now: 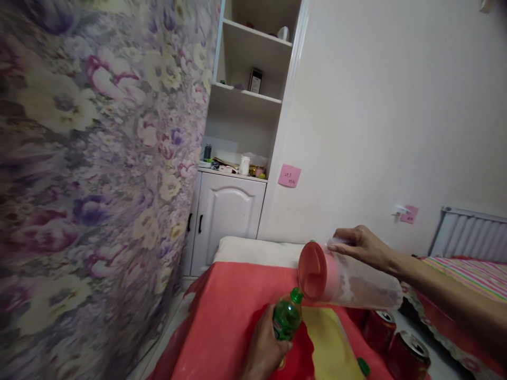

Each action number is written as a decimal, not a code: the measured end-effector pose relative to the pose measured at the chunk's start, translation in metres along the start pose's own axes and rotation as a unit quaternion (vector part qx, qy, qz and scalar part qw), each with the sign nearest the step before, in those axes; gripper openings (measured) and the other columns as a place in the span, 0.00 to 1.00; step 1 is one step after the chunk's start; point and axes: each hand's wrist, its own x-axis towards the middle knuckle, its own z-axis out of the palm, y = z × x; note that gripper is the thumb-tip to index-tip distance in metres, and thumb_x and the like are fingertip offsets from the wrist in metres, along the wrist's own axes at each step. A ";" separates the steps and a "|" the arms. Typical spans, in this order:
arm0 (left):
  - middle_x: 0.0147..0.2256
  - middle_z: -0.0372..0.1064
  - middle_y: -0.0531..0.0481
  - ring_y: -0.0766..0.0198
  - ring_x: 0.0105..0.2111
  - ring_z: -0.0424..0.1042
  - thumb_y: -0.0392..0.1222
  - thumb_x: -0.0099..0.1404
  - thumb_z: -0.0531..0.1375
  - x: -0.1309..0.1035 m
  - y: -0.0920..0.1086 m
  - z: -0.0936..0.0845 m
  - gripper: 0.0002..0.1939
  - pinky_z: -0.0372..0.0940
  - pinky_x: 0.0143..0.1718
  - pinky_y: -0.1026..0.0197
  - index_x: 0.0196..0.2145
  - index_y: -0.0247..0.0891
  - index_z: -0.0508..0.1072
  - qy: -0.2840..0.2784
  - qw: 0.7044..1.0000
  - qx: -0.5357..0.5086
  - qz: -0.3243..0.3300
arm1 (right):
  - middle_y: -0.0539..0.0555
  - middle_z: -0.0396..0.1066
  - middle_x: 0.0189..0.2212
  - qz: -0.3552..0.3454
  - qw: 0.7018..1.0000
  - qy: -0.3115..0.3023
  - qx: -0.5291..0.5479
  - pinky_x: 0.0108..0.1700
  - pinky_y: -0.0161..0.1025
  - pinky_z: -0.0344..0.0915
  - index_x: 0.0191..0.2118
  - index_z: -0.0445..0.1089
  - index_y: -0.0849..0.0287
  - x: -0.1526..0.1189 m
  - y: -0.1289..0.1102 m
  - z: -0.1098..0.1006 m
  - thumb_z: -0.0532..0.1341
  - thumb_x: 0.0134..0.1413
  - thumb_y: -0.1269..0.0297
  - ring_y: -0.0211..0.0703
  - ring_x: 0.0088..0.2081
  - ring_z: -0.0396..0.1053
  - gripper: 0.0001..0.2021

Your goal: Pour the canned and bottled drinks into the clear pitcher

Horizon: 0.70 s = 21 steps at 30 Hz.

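My left hand is wrapped round a small green plastic bottle, which stands nearly upright with a slight tilt. In my right hand is the handle of a clear plastic pitcher, tipped onto its side. The pitcher's orange-red lid faces left, its lower edge close to the bottle's mouth. Whether the two touch, and whether liquid is flowing, I cannot tell. Beneath the bottle is a red scalloped-edged item, partly hidden by my left hand.
A red cloth covers the table, with a yellow sheet on it. Red drink cans stand at the right near a green cap. Behind are a white cabinet with shelves, and a floral curtain at left.
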 end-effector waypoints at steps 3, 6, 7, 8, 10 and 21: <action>0.44 0.78 0.47 0.54 0.44 0.75 0.23 0.41 0.62 0.000 -0.004 0.001 0.32 0.67 0.43 0.61 0.47 0.36 0.72 0.001 1.000 -0.002 0.002 | 0.45 0.56 0.20 0.000 1.000 -0.004 0.002 0.26 0.36 0.48 0.27 0.67 0.58 0.001 0.001 0.000 0.58 0.63 0.42 0.36 0.24 0.54 0.24; 0.44 0.78 0.47 0.54 0.44 0.75 0.22 0.41 0.62 0.001 -0.006 0.002 0.33 0.67 0.43 0.61 0.47 0.36 0.72 0.001 1.000 -0.007 0.009 | 0.44 0.56 0.20 -0.003 1.000 -0.004 0.004 0.25 0.36 0.48 0.27 0.67 0.58 0.002 0.000 0.000 0.58 0.63 0.42 0.35 0.24 0.53 0.24; 0.44 0.78 0.47 0.54 0.44 0.75 0.22 0.41 0.62 0.001 -0.006 0.002 0.33 0.67 0.43 0.62 0.48 0.36 0.72 0.003 1.000 -0.007 0.011 | 0.44 0.56 0.20 -0.005 1.000 -0.003 0.002 0.25 0.36 0.48 0.26 0.67 0.58 0.002 0.000 -0.001 0.58 0.63 0.42 0.35 0.23 0.53 0.24; 0.44 0.78 0.47 0.54 0.44 0.75 0.22 0.41 0.62 0.001 -0.006 0.003 0.33 0.67 0.42 0.62 0.48 0.36 0.72 0.004 1.000 -0.003 0.012 | 0.44 0.56 0.20 -0.006 1.000 -0.002 0.001 0.25 0.36 0.48 0.26 0.67 0.58 0.002 0.000 -0.001 0.58 0.63 0.42 0.35 0.23 0.53 0.24; 0.43 0.78 0.47 0.55 0.43 0.75 0.23 0.41 0.61 0.002 -0.006 0.002 0.31 0.67 0.41 0.62 0.46 0.36 0.72 0.007 1.000 0.009 0.012 | 0.45 0.57 0.20 -0.009 1.000 -0.002 -0.002 0.26 0.37 0.48 0.28 0.68 0.59 0.002 -0.001 -0.001 0.57 0.63 0.42 0.36 0.24 0.54 0.24; 0.43 0.78 0.48 0.55 0.43 0.75 0.23 0.42 0.62 0.003 -0.007 0.002 0.31 0.67 0.42 0.62 0.46 0.36 0.72 0.001 1.000 -0.002 0.017 | 0.45 0.61 0.20 0.007 1.000 -0.001 -0.004 0.26 0.36 0.51 0.28 0.71 0.60 0.001 -0.004 -0.002 0.58 0.63 0.42 0.36 0.24 0.57 0.24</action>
